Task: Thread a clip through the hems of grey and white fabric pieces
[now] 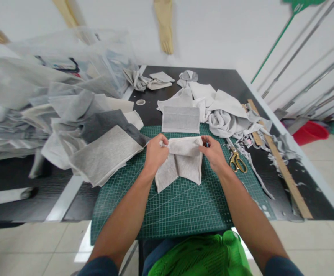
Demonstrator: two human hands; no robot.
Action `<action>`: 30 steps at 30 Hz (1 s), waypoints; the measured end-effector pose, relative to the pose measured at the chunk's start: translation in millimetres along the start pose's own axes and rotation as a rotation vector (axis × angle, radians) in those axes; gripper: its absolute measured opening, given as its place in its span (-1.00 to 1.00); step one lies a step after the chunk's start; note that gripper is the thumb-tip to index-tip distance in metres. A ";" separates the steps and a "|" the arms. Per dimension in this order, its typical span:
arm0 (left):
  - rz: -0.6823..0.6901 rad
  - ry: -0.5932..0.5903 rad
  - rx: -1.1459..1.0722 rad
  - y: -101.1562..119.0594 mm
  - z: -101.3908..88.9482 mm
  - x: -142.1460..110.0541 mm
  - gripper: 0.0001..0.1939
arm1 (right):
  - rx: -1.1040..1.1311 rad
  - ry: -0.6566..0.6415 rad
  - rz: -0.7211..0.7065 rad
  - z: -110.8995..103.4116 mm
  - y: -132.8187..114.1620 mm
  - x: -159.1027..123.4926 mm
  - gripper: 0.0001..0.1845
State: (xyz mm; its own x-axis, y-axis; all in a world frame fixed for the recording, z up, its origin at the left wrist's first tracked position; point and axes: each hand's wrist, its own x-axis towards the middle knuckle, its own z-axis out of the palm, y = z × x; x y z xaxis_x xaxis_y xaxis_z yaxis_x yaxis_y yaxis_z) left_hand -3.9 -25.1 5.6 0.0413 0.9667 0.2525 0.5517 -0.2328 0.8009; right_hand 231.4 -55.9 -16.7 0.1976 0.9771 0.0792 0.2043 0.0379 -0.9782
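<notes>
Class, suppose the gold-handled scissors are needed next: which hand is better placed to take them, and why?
Probably the right hand: the scissors lie just to its right. The left hand is farther, across the folded cloth both hold.

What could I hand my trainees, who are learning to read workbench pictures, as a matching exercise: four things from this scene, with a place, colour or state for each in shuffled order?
Things:
1. Scissors
2. Cutting mat
3. Gloves
4. Pale cloth at the centre

Descriptions:
A. Hanging against the wall
B. Held by the left hand and the right hand
C. Gold-handled, beside the scraps
D. Green, marked with grid lines

Right pairs: 1-C, 2-D, 3-A, 4-B
</notes>
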 end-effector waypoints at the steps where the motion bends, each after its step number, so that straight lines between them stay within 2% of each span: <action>1: -0.017 -0.007 0.049 -1.1 0.0 0.1 -0.75 | 0.024 -0.008 -0.025 -0.3 -4.0 -1.7 -0.70; 4: 0.059 0.103 0.184 2.5 0.6 -2.9 -0.71 | 0.031 -0.033 -0.070 0.8 -13.8 -6.8 -0.88; 6: 0.200 0.192 0.211 10.8 1.5 -7.2 -0.54 | 0.014 -0.061 -0.084 2.8 -18.7 -10.0 -0.89; 8: 0.357 0.105 0.157 20.8 3.4 -11.9 -0.40 | -0.003 -0.114 -0.098 5.1 -23.3 -13.2 -0.85; 10: 0.440 -0.030 0.053 28.5 6.5 -15.4 -0.43 | -0.009 -0.172 -0.112 7.3 -27.8 -16.2 -0.83; 12: 0.426 -0.121 -0.024 32.0 10.0 -17.2 -0.63 | -0.011 -0.206 -0.128 9.1 -32.1 -19.0 -0.88; 14: 0.355 -0.148 -0.047 32.2 12.6 -17.7 -0.78 | -0.002 -0.214 -0.141 10.1 -35.3 -21.3 -0.93; 18: 0.253 -0.207 -0.114 30.4 11.9 -17.8 -0.66 | 0.011 -0.220 -0.159 10.5 -38.0 -24.3 -0.83; 23: 0.254 -0.308 -0.267 31.5 8.6 -18.2 -0.77 | -0.011 -0.207 -0.180 10.9 -39.3 -26.1 -0.76; 27: 0.205 -0.297 -0.364 30.9 10.4 -17.4 -0.78 | 0.024 -0.310 -0.163 13.5 -41.1 -25.9 -0.51; 30: 0.180 -0.302 -0.433 30.7 13.2 -17.9 -0.72 | 0.017 -0.376 -0.143 14.4 -41.0 -26.7 -0.54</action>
State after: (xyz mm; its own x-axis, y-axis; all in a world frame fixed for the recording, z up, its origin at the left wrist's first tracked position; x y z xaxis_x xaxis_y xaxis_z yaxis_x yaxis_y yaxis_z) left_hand 23.3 -48.2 18.5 0.3752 0.8804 0.2901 0.1236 -0.3577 0.9256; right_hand 203.9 -80.5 18.5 -0.1969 0.9701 0.1416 0.1883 0.1792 -0.9656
